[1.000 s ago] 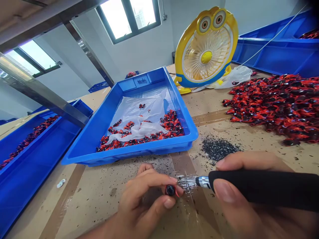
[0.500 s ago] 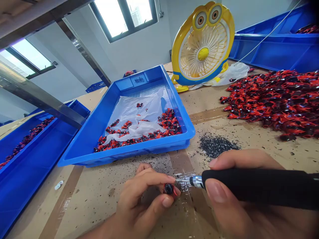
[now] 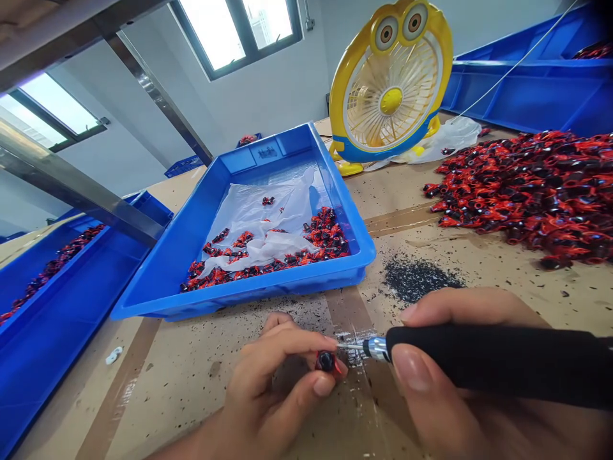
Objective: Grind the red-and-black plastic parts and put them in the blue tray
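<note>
Between the thumb and fingers of my left hand [image 3: 278, 377] is a small red and black plastic part [image 3: 326, 362], its round black end turned toward me. My right hand [image 3: 445, 383] is closed around a thick black-sleeved rotary tool [image 3: 493, 361] with a silver collar. From the collar a thin metal bit [image 3: 351, 346] points left, its tip beside my left index finger and the part. Whether the tip touches the part cannot be made out. Black shavings [image 3: 421, 278] lie in a heap beyond my right hand.
A blue tray [image 3: 357, 262] with a plastic sheet and several red and black parts stands ahead. A large pile of such parts [image 3: 531, 195] lies at right. A yellow fan [image 3: 391, 101] stands behind. More blue bins [image 3: 531, 96] flank the cardboard-covered table [image 3: 182, 383].
Both hands stay nearly in place, still holding the part and the tool. The tool has shifted very slightly left, and the view has tilted a little.
</note>
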Available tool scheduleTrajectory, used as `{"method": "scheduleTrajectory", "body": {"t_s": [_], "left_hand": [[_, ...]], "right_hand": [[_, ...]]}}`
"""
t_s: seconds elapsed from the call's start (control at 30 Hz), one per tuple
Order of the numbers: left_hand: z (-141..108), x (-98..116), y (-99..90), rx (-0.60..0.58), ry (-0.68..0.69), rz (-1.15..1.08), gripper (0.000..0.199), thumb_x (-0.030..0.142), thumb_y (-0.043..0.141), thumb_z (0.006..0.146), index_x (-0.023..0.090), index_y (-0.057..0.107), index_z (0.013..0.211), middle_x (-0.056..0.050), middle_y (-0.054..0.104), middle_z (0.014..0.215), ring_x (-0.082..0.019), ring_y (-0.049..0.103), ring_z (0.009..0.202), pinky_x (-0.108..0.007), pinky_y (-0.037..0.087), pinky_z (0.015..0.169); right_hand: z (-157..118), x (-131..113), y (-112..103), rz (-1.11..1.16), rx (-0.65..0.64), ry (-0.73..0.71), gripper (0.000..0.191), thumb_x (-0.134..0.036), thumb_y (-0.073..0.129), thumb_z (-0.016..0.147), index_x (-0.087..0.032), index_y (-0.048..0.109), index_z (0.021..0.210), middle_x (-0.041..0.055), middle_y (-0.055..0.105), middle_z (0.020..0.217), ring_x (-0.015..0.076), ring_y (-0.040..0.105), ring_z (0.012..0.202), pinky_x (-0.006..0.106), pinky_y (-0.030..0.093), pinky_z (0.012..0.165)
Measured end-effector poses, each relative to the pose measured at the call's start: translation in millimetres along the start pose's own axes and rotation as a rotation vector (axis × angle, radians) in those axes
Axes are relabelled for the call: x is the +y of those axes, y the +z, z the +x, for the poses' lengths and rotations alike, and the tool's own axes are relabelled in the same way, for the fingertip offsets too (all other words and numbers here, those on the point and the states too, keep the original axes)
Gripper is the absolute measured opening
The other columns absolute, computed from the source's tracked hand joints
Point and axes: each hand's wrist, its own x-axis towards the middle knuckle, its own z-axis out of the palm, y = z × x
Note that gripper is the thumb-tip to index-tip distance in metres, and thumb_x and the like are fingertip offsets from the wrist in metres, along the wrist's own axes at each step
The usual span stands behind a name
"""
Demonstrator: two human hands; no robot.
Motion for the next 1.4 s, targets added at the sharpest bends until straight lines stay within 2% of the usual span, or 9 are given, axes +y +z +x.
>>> {"method": "scheduleTrajectory", "body": {"t_s": [0.13,0.23,0.33,0.73,0.93,1.17,1.3,1.4], "left_hand": [[-1,1,0.0,0.004,0.003,-0.002,0.018,0.037,0.063,0.111,0.024,0.071,0.121,-0.002,0.084,0.089,-0.014,0.071,0.075,-0.028,0.046,0.072],[0,2,0.0,0.006,0.012,0.005,0.018,0.036,0.063,0.111,0.023,0.071,0.122,-0.003,0.083,0.087,-0.016,0.071,0.073,-0.029,0.046,0.07],[1,2,0.2,0.009,0.021,0.013,0.018,0.035,0.064,0.11,0.023,0.072,0.121,-0.004,0.083,0.084,-0.017,0.071,0.071,-0.031,0.047,0.069],[0,2,-0.5,0.009,0.019,-0.008,0.019,0.035,0.064,0.111,0.023,0.071,0.123,-0.002,0.085,0.089,-0.014,0.07,0.074,-0.03,0.045,0.073],[-1,1,-0.8,-0.001,0.025,0.002,0.019,0.035,0.063,0.111,0.023,0.071,0.124,-0.003,0.084,0.087,-0.017,0.07,0.073,-0.032,0.046,0.073],[-2,-1,-0.2,0.019,0.037,0.013,0.019,0.035,0.064,0.11,0.023,0.071,0.124,-0.003,0.084,0.084,-0.017,0.07,0.072,-0.035,0.045,0.078],[-3,-1,-1.8,0.008,0.078,0.009,0.021,0.036,0.063,0.111,0.023,0.069,0.126,-0.003,0.084,0.082,-0.016,0.071,0.064,-0.038,0.044,0.081],[-4,0,-2.3,0.012,0.075,0.02,0.021,0.036,0.062,0.111,0.024,0.069,0.126,-0.003,0.084,0.082,-0.017,0.072,0.065,-0.038,0.044,0.08]], "right_hand": [[-6,3,-6,-0.002,-0.037,-0.013,0.022,-0.038,0.087,0.082,-0.027,0.071,0.092,-0.0011,0.072,0.071,0.0176,0.071,0.06,0.024,0.057,0.049],[-13,5,-7,0.027,-0.094,-0.034,0.015,-0.022,0.078,0.089,-0.027,0.067,0.098,-0.0073,0.07,0.066,0.0082,0.066,0.05,0.014,0.053,0.047],[-16,4,-5,0.058,-0.099,-0.044,0.015,-0.018,0.074,0.091,-0.026,0.064,0.098,-0.011,0.068,0.064,0.0026,0.062,0.045,0.006,0.051,0.049],[-11,5,-5,0.014,-0.108,-0.052,0.015,-0.02,0.076,0.089,-0.026,0.064,0.096,-0.0119,0.068,0.065,0.0018,0.063,0.047,0.005,0.052,0.052],[-13,4,-5,-0.032,-0.062,-0.042,0.013,-0.025,0.079,0.088,-0.025,0.068,0.096,-0.0088,0.069,0.074,0.0016,0.066,0.055,0.005,0.053,0.057],[-10,4,-5,0.018,-0.09,-0.058,0.014,-0.022,0.077,0.09,-0.025,0.064,0.096,-0.0106,0.068,0.064,0.0021,0.065,0.047,0.004,0.053,0.052],[-12,5,-8,-0.023,-0.12,-0.064,0.014,-0.023,0.077,0.09,-0.026,0.065,0.098,-0.0093,0.068,0.066,0.004,0.062,0.044,0.008,0.052,0.046],[-13,4,-7,-0.028,-0.107,-0.074,0.014,-0.026,0.078,0.09,-0.026,0.066,0.097,-0.0086,0.069,0.067,0.0045,0.063,0.046,0.009,0.052,0.046]]}}
